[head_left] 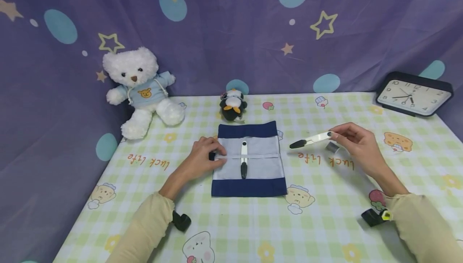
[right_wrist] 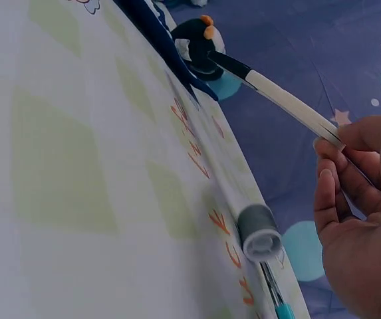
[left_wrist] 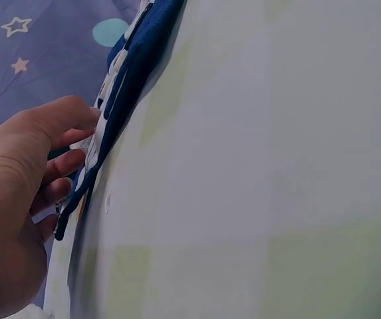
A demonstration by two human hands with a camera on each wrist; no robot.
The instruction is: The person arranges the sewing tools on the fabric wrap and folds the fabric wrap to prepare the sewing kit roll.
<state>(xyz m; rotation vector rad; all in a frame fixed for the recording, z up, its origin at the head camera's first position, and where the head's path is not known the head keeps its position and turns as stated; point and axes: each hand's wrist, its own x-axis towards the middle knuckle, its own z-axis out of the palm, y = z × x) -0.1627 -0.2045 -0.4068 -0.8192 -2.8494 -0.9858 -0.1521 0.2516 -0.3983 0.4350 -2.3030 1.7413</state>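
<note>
Mid-table (head_left: 231,227), a navy-banded cloth (head_left: 264,168) is laid, a black-tipped white stick (head_left: 244,164) on top. Cloth's left edge is met by the left hand (head_left: 202,154) — fingers half curled, grip can't be told. Right of it, a second stick (head_left: 314,138) is pinched by the right hand (head_left: 358,145), above the table. Penguin toy (head_left: 233,104) is placed by the far edge — clock (head_left: 414,95) at far right corner.

The pouch (head_left: 262,167) is matt cloth; the held tool (head_left: 315,138) looks like smooth, glossy plastic. The bear (head_left: 142,94) is fluffy plush, the curtain (head_left: 231,33) lightly creased cloth.
</note>
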